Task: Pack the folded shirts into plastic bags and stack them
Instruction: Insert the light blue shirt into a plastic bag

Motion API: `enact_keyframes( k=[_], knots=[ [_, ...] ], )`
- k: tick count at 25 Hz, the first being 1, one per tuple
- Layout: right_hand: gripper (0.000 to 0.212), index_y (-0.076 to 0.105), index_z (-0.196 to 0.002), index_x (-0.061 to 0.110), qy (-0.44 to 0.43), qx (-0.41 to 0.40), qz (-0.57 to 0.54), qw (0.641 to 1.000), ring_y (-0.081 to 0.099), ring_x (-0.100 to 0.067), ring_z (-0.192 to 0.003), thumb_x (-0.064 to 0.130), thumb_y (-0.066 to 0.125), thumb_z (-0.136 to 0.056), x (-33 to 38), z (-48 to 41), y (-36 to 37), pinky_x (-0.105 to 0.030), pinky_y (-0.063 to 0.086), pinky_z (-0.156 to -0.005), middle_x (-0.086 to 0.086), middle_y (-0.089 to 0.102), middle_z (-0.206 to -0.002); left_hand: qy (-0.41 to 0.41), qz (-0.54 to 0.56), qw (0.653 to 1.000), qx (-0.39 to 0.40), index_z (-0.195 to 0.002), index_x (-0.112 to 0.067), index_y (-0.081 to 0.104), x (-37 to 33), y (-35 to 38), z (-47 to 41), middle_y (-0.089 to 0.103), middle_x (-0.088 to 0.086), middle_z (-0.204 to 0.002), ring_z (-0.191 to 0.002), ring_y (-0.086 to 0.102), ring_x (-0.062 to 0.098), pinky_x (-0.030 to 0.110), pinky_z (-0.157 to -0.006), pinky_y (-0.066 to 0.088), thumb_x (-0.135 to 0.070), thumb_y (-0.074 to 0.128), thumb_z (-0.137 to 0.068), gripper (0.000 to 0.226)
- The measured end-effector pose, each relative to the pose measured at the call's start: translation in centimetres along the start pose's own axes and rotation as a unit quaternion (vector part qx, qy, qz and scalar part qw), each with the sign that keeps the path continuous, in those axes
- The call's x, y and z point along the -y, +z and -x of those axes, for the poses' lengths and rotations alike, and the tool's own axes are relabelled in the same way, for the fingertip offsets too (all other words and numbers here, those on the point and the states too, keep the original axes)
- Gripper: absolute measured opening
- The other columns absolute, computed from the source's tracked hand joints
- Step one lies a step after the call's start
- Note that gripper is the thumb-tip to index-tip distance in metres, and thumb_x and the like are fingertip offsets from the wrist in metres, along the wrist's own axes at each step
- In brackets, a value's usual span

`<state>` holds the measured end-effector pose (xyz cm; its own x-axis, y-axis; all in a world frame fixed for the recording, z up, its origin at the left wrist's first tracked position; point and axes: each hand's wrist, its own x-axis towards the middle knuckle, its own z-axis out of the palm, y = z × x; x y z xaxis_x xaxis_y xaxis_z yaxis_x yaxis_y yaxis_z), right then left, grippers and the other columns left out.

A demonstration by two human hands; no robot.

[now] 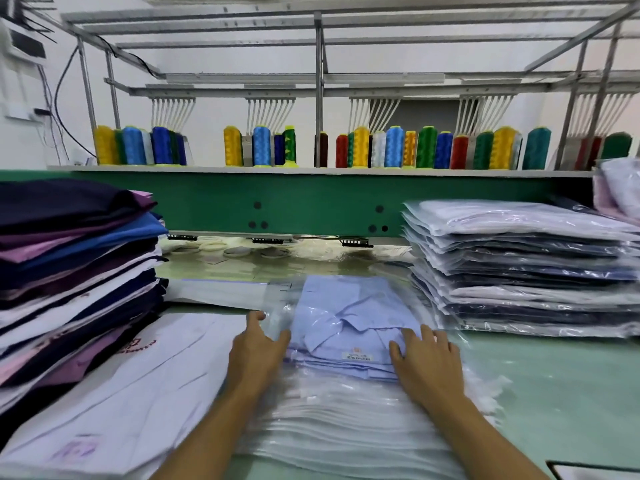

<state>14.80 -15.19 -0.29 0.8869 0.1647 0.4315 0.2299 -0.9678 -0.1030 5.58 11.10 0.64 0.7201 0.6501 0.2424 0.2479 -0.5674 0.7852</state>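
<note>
Hands, left (pixel 258 348) and right (pixel 424 365), touch shirt (pixel 349 317)

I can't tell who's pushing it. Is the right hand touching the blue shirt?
Touching. In the head view the right hand lies on the near right corner of the blue shirt, fingers flat on the cloth.

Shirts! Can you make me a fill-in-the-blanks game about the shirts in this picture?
The shirt between the left hand and the right hand is light ____.
The stack of bagged shirts sits on the person's ____ side.
The unbagged folded shirts are piled on the ____ side.
The thread cones stand above a ____ panel.
Missing words: blue; right; left; green.
</note>
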Motion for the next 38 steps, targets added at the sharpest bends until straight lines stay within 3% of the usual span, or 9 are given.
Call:
enact_keyframes(
  k=[3,5,7,12,17,24,29,33,38],
  knots=[
    [0.041,0.057,-0.138,0.033,-0.119,-0.056,-0.093,0.987,0.044,-0.022,-0.133,0.047,0.050,-0.099,1.1,0.5,-0.7,-0.038,0.037,-0.105,0.005,0.052,-0.143,-0.055,0.112,0.989,0.077,-0.115,-0.021,0.057,-0.4,-1.2,-0.2,0.068,0.006,-0.096,-0.079,0.063,0.023,0.033,-0.066,0.051,-0.031,0.068,-0.087,0.031],
    [0.041,0.059,-0.135,0.034,-0.220,-0.036,-0.176,0.959,0.050,-0.018,-0.123,0.043,0.058,-0.095,2.7,1.2,-1.4,-0.036,0.043,-0.098,0.009,0.056,-0.133,-0.051,0.207,0.967,0.138,-0.111,-0.020,0.062,-1.1,-1.4,0.3,0.066,0.003,-0.079,-0.054,0.052,0.017,0.024,-0.048,0.038,-0.021,0.066,-0.088,0.024],
    [0.036,0.059,-0.128,0.036,-0.282,-0.013,-0.182,0.942,0.053,-0.015,-0.110,0.038,0.058,-0.092,4.6,2.2,-1.6,-0.033,0.046,-0.083,0.011,0.057,-0.121,-0.024,0.288,0.933,0.213,-0.110,-0.020,0.065,-1.8,-1.7,0.7,0.053,0.002,-0.066,-0.044,0.036,0.014,0.019,-0.044,0.025,-0.014,0.061,-0.090,0.021],
    [0.018,0.055,-0.111,0.033,-0.288,-0.028,-0.116,0.950,0.052,-0.017,-0.094,0.030,0.048,-0.095,6.1,3.5,-1.7,-0.032,0.035,-0.063,0.011,0.050,-0.098,0.011,0.380,0.876,0.298,-0.110,-0.012,0.067,-2.7,-1.8,1.2,0.030,-0.002,-0.057,-0.045,0.020,0.013,0.017,-0.041,0.020,-0.003,0.056,-0.094,0.021],
    [0.027,0.062,-0.108,0.026,-0.289,-0.146,-0.218,0.921,0.056,-0.011,-0.084,0.021,0.050,-0.084,7.2,4.2,-2.9,-0.026,0.039,-0.053,0.013,0.059,-0.093,0.008,0.419,0.856,0.302,-0.113,-0.018,0.069,-3.0,-0.8,2.1,0.029,-0.004,-0.055,-0.044,0.019,0.010,0.016,-0.038,0.021,-0.014,0.068,-0.093,0.020],
    [0.010,0.066,-0.091,0.023,-0.306,-0.251,-0.228,0.890,0.056,-0.010,-0.068,0.032,0.068,-0.093,7.6,3.9,-2.3,-0.026,0.042,-0.048,0.011,0.061,-0.068,-0.005,0.461,0.834,0.302,-0.120,-0.023,0.069,-3.5,0.0,3.0,0.027,-0.003,-0.055,-0.042,0.020,0.009,0.017,-0.036,0.021,-0.021,0.078,-0.083,0.038],
    [0.010,0.071,-0.084,0.021,-0.319,-0.308,-0.202,0.873,0.051,-0.017,-0.063,0.027,0.066,-0.091,8.2,3.7,-2.1,-0.032,0.043,-0.060,0.006,0.055,-0.056,-0.035,0.466,0.828,0.311,-0.123,-0.019,0.068,-3.7,0.1,3.0,0.027,-0.004,-0.052,-0.039,0.020,0.008,0.018,-0.035,0.018,-0.010,0.072,-0.088,0.036],
    [0.021,0.061,-0.067,0.022,-0.312,-0.312,-0.200,0.875,0.052,-0.019,-0.064,0.026,0.068,-0.086,8.2,3.5,-2.3,-0.033,0.042,-0.065,0.010,0.055,-0.053,-0.068,0.482,0.822,0.295,-0.125,-0.009,0.062,-3.8,0.2,3.0,0.028,-0.003,-0.055,-0.040,0.021,0.007,0.018,-0.037,0.016,-0.002,0.065,-0.092,0.034],
    [0.027,0.054,-0.062,0.022,-0.256,-0.254,-0.189,0.913,0.048,-0.019,-0.067,0.027,0.072,-0.081,6.4,3.0,-2.5,-0.036,0.041,-0.064,0.010,0.053,-0.054,-0.104,0.568,0.789,0.210,-0.112,-0.009,0.059,-4.0,-0.5,2.2,0.029,-0.006,-0.052,-0.037,0.027,0.005,0.016,-0.035,0.020,0.004,0.057,-0.094,0.022]
  ],
)
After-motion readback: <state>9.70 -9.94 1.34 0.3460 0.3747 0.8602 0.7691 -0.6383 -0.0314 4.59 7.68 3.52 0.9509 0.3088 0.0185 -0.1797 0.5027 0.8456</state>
